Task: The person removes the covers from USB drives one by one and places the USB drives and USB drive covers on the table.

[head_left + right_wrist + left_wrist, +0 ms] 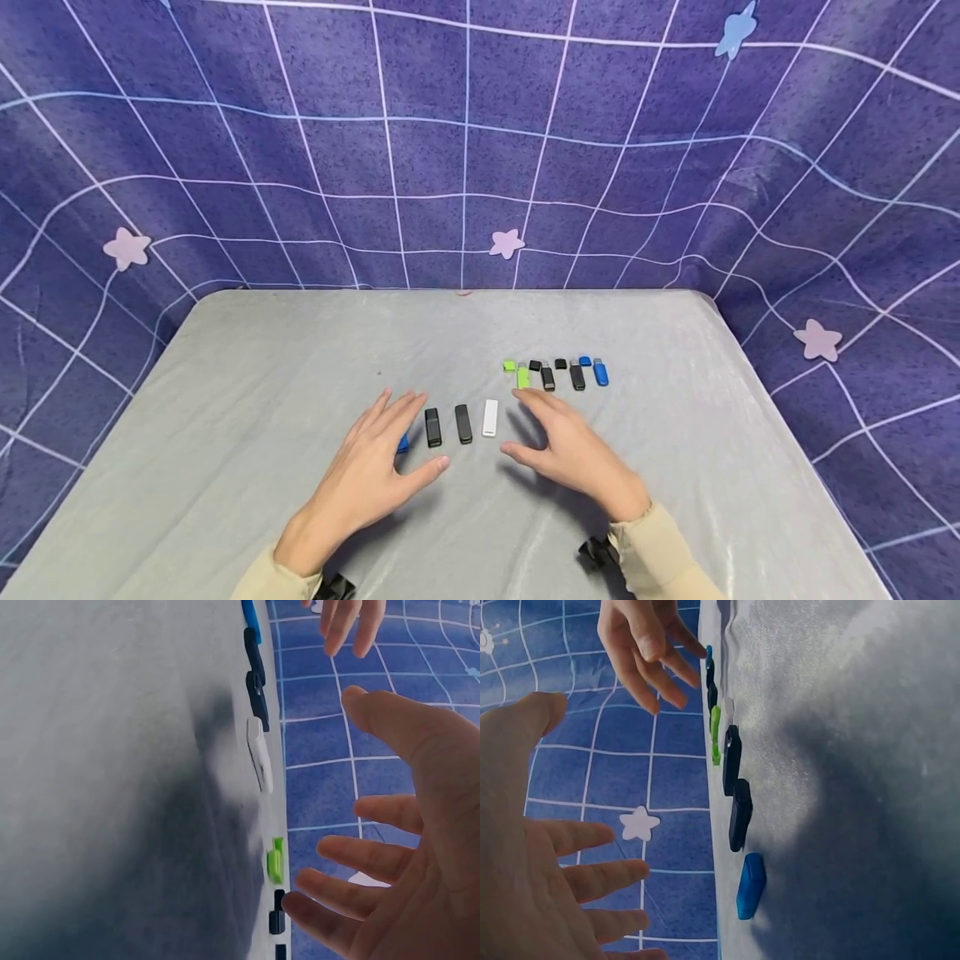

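Four closed sticks lie in a row on the grey cloth: a blue one point(751, 886), partly behind the left hand in the head view, two black ones point(432, 427) point(463, 423), and a white one point(490, 418). Above the blue end hovers my left hand point(367, 467), fingers spread, holding nothing. My right hand point(573, 450) hovers right of the white stick, fingers extended, also empty. Behind it are uncapped sticks, green point(522, 377), black point(547, 377) point(577, 376) and blue point(601, 372), with caps beside them.
Small caps, green point(509, 366), black point(535, 365) point(561, 364) and blue point(585, 361), lie at the back right. The grey cloth point(262, 375) covers the table. A purple-blue curtain point(427, 158) with a grid and stars hangs behind and at both sides.
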{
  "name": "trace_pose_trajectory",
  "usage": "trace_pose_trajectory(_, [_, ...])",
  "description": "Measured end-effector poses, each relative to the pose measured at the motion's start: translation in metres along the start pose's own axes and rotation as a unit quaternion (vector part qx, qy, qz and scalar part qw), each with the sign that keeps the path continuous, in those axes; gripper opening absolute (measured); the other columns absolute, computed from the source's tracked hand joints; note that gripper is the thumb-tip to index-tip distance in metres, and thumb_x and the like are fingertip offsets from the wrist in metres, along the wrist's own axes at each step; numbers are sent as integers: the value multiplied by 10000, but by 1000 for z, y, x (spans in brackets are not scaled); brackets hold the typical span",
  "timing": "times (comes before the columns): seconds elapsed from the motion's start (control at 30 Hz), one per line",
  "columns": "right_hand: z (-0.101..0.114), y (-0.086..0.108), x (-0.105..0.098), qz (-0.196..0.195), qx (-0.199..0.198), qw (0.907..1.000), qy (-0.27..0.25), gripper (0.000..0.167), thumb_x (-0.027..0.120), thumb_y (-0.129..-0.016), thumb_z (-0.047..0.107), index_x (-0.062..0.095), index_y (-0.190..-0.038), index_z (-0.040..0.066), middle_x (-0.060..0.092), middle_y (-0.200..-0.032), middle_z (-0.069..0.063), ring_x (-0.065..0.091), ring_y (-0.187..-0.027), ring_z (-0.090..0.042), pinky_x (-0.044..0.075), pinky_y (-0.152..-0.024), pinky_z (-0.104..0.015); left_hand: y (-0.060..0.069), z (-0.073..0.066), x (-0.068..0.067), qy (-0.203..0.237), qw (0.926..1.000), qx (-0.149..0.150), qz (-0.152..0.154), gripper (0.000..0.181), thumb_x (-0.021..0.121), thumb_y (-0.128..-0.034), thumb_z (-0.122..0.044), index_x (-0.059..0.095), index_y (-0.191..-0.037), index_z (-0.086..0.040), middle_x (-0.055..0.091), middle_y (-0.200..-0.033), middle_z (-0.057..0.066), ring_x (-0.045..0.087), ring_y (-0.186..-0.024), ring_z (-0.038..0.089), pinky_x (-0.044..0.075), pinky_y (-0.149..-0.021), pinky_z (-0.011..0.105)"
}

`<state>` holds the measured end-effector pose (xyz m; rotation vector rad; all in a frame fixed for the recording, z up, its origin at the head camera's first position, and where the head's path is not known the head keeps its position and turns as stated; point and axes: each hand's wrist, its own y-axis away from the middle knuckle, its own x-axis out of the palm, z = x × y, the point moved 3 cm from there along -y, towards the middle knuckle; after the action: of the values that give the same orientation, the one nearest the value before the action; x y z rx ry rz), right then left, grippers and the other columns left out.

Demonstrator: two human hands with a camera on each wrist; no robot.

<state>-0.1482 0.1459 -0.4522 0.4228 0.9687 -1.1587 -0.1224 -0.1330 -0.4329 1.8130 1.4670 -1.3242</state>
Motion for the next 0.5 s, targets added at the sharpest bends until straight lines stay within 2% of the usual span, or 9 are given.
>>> trace_pose_trajectory(0.17, [3,-7,4,167,64,9998,19,842,769,-874,544,485,-1524,91,525,-1526,-157,501,-1413,-354,402,-1172,-516,0,-3,-1,-19,10000,15,20,891,614,-884,-746,416,-1581,-226,471,-1591,0,279,-1550,373,286,-1189,654])
trace_pose_trajectory(0.27, [5,-11,8,210,-27,9998,-8,814,778,-877,511,504,-1503,69,543,-1504,-163,519,-1397,-342,411,-1170,-499,1,-5,-1,-14,10000,28,22,889,617,-881,-748,429,-1573,-221,483,-1582,0,288,-1547,369,291,-1187,655])
trace_pose_trajectory(0.5, [9,-20,17,200,-46,9997,142,771,793,-863,486,553,-1455,54,600,-1446,-142,563,-1352,-328,440,-1150,-467,3,-12,-3,-8,9997,219,-76,869,665,-873,-708,490,-1532,-169,529,-1544,6,332,-1528,369,315,-1173,651])
